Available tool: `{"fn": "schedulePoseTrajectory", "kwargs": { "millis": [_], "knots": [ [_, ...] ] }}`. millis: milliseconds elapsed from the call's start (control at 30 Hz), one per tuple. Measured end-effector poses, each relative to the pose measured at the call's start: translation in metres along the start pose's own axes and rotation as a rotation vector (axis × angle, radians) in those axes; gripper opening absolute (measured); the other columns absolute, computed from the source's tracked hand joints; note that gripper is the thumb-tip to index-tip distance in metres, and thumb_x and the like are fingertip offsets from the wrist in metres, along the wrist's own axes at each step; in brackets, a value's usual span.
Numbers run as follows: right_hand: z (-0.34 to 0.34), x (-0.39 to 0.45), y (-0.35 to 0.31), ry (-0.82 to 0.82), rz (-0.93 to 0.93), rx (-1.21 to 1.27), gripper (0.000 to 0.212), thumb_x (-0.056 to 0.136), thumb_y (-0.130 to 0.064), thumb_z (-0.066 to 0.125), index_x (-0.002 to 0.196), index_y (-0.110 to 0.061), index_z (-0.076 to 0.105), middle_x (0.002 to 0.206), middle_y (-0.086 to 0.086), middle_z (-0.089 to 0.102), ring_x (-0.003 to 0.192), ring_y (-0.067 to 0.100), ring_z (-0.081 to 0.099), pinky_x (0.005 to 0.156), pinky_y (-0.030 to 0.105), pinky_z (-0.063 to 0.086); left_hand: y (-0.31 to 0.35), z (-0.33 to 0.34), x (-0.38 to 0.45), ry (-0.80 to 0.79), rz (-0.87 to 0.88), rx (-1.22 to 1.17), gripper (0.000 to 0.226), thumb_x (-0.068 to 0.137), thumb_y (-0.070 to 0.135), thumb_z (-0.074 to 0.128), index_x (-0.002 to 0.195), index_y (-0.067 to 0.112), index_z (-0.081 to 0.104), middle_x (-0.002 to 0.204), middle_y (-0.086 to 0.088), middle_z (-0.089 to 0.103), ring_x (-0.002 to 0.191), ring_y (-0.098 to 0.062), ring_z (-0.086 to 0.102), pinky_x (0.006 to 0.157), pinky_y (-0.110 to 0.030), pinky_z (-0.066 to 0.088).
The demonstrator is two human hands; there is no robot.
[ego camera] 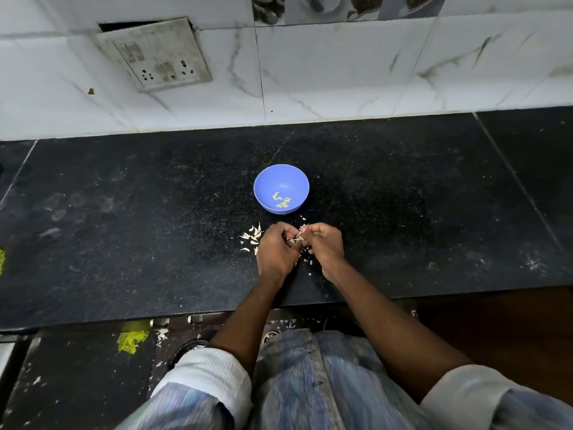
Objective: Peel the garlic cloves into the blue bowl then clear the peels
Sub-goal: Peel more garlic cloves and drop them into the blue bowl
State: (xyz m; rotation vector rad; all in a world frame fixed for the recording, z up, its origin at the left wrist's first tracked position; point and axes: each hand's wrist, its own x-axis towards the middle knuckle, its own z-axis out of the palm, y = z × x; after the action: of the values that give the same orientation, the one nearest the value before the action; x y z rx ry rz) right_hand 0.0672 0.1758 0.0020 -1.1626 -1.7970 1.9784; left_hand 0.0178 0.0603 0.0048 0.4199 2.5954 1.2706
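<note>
A: Nearest the counter's front edge, what are the hands doing?

B: The left hand (274, 251) and right hand (325, 243) meet, fingers curled, pinching a garlic clove (298, 237) with papery skin between them.

A: And around them?

B: Loose peels (251, 237) lie just left of the left hand on the black counter (124, 212) (smaller flakes are scattered under the wrists).

A: Farther back?

B: The blue bowl (281, 188) stands just beyond the hands, holding a few peeled cloves (281, 200). Behind it rises the tiled wall (341, 72) with a switch plate (158, 55).

A home kitchen: black stone counter (155, 212), marble-tiled wall (341, 72), switch-and-socket plate (158, 57).
</note>
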Motion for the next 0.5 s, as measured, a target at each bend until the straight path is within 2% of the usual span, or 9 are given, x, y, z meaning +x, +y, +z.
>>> {"fn": "schedulePoseTrajectory", "kwargs": {
  "millis": [100,233,333,500],
  "knots": [
    [0.0,0.0,0.001,-0.015,-0.002,0.004,0.01,0.095,-0.016,0.072,0.089,-0.007,0.073,0.071,0.006,0.073,0.065,0.011,0.065,0.054,0.02,0.047,-0.006,0.003,0.001,-0.029,0.047,-0.118,0.027,0.084,0.015,0.081,0.1,0.032,0.066,0.09,0.016,0.071,0.08,-0.004,0.068,0.073,-0.033,0.058],
    [0.002,0.001,0.0,-0.055,-0.024,-0.012,0.007,0.094,-0.01,0.072,0.088,-0.007,0.074,0.076,0.01,0.074,0.065,0.01,0.063,0.055,0.022,0.048,-0.01,0.0,0.005,0.017,0.012,-0.289,0.029,0.088,-0.002,0.074,0.107,0.021,0.073,0.085,0.008,0.074,0.079,-0.008,0.071,0.077,-0.026,0.059],
    [0.003,0.002,0.001,-0.064,-0.053,-0.052,0.01,0.094,-0.005,0.071,0.085,-0.008,0.074,0.077,0.013,0.074,0.064,0.01,0.063,0.056,0.023,0.049,-0.01,0.003,0.005,0.028,-0.045,-0.396,0.024,0.089,-0.001,0.076,0.105,0.017,0.076,0.082,0.001,0.076,0.074,-0.008,0.071,0.073,-0.022,0.058],
    [0.005,0.003,0.003,-0.081,-0.108,-0.185,0.013,0.091,0.0,0.068,0.084,-0.008,0.075,0.072,0.004,0.072,0.064,0.006,0.063,0.058,0.023,0.052,-0.016,0.006,0.006,0.046,-0.121,-0.498,0.014,0.091,0.009,0.079,0.098,0.021,0.079,0.08,0.002,0.078,0.072,-0.008,0.071,0.073,-0.025,0.059]
  ]
}}
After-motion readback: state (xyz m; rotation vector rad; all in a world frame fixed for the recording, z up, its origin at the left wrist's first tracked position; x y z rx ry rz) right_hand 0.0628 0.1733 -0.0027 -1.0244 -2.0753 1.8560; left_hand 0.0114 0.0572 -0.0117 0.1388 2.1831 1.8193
